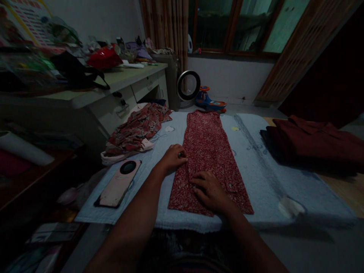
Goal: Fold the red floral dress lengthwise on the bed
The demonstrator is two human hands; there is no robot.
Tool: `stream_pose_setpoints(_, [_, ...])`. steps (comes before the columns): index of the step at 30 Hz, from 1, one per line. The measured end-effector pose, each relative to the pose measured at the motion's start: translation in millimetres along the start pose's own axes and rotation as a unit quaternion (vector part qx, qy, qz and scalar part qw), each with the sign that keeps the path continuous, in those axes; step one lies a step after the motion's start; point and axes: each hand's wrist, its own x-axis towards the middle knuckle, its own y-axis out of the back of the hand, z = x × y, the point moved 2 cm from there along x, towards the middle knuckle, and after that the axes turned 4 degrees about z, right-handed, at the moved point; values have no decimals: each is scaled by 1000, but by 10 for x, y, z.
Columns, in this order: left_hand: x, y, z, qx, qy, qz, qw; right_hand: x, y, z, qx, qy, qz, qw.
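A dark red garment (206, 140) with a small pale print lies folded into a long strip on a light blue cloth (150, 167). Its narrow end points away from me and its wide hem is nearest. At its left edge, my left hand (174, 157) is closed, thumb and fingers pinching the fabric. My right hand (210, 191) lies on the lower middle of the garment, fingers stretched out over a seam or fold in the cloth.
Left of the garment lie a pale phone (119, 185) and a crumpled patterned cloth (139, 127). Dark folded clothes (315, 140) are stacked at the right. Beyond the table stand a round ring-shaped fan (179, 86) and a blue ride-on toy (207, 101). A cluttered desk (122, 81) borders the left.
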Motion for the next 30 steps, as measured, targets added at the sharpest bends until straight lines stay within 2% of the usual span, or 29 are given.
stream_pose_setpoints(6, [-59,-68,47,48,65,-22,996,-3,-3,1,5,4,-1,1000])
stream_pose_setpoints(13, [-35,-118,87,75,105,-32,991,2,4,-1,2,4,-4,1000])
stream_pose_setpoints(24, [56,-201,14,123,124,31,984,-7,-7,12,3,14,5,1000])
stream_pose_setpoints(30, [107,-253,-36,142,112,76,980,-1,6,3,-2,12,1,1000])
